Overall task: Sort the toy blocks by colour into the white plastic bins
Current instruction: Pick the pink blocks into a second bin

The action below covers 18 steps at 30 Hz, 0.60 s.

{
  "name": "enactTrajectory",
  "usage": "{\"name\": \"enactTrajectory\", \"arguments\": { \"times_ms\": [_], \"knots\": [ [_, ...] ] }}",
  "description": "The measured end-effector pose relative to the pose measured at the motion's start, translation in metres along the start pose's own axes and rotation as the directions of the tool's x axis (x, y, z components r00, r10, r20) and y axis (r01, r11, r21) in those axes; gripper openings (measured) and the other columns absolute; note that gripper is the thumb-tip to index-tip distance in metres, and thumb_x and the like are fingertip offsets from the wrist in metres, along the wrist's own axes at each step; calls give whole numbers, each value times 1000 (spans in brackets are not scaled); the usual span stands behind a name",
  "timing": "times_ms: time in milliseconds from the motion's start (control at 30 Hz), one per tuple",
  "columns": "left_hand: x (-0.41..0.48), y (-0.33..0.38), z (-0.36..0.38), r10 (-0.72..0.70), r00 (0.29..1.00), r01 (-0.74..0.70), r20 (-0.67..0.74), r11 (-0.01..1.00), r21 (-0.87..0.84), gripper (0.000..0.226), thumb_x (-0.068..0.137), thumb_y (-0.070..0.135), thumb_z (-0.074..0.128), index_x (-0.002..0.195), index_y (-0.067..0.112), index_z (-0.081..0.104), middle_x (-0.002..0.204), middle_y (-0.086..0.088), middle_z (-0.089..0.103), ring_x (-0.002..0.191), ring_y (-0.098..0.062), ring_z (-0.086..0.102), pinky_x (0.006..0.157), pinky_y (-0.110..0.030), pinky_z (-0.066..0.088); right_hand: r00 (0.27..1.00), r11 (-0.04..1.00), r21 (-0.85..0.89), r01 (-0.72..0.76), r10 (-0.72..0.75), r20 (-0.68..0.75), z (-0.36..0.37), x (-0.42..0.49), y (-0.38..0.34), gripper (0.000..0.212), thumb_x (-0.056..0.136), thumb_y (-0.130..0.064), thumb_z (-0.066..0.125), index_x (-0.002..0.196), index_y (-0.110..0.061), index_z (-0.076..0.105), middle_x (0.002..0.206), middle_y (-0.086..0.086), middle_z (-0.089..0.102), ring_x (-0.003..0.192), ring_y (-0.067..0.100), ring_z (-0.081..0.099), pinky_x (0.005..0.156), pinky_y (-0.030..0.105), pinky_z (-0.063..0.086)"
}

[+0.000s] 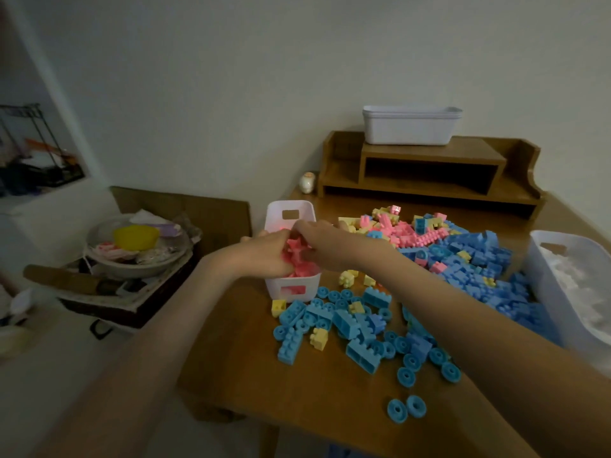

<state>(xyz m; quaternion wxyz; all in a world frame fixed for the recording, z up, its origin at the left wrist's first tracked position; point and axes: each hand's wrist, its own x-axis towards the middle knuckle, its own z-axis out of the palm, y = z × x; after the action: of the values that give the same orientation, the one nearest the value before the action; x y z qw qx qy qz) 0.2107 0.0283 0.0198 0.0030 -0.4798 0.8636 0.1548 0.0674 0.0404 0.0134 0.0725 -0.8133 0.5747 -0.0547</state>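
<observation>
Both hands meet over the bin [276, 290], which stands close to the left edge of the table [238, 342] and is already heaped with pink. The left hand [264, 256] has its fingers curled round a clump of pink blocks [297, 256] above the bin's mouth. The right hand [322, 244] bends its fingers over the top of the same clump and grips it from the other side.

The main risk is overflow. The pink load sits at or above the rim, so pieces let go from this height may bounce out, and on the bin's left there is only the drop to the floor. Pressing the heap down is risky too. The bin is light and narrow, and a sideways shove from either hand could slide or tip it off the edge.

Right of the bin and in front of it lie loose blue blocks [358, 355], wheels [406, 376] and a yellow block [278, 308], so a spilled pink piece would mix back in. More pink [410, 238] waits in the mixed pile [463, 259] behind and to the right of the bin, and it may not fit. Far right of the bin, a second bin [549, 285] holds white pieces.
</observation>
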Motion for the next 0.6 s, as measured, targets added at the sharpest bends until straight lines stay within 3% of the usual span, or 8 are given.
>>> {"name": "enactTrajectory", "arguments": {
  "times_ms": [133,233,367,500,600],
  "knots": [
    [2,-16,0,-54,996,40,-73,983,-178,48,90,22,52,134,22,34,105,5,60,101,-19,56,99,-48,40,998,991,132,36,-28,-61,1,0,-5,39,95,-22,47,131,-17,33,119,3,57,106,22,52,97,44,29],
    [4,-22,2,-149,959,78,-242,956,-282,59,86,-1,43,138,23,28,116,10,53,116,-18,47,103,-42,36,997,975,211,68,-57,-57,0,0,-8,30,95,-17,46,122,-18,35,105,-1,60,96,20,55,94,40,31],
    [9,-24,5,-217,906,67,-364,921,-383,54,86,-4,43,134,18,35,124,0,52,119,-21,47,105,-44,35,996,974,218,64,-49,-75,4,-2,-12,21,94,-29,47,108,-20,35,90,-4,52,93,21,51,91,41,28],
    [8,-12,10,-140,939,77,-313,976,-205,34,93,10,43,125,22,47,120,0,58,114,-20,52,98,-38,35,996,937,346,50,-20,-90,4,-8,-11,17,95,-31,43,103,-18,36,94,-3,40,101,20,39,87,38,26],
    [5,1,13,-109,921,72,-373,991,-111,36,95,14,42,129,25,47,118,2,61,111,-19,54,93,-36,33,988,893,445,71,-1,-155,-1,-15,1,16,91,-19,47,105,-22,38,98,-4,40,102,18,38,89,40,34]
  ]
}}
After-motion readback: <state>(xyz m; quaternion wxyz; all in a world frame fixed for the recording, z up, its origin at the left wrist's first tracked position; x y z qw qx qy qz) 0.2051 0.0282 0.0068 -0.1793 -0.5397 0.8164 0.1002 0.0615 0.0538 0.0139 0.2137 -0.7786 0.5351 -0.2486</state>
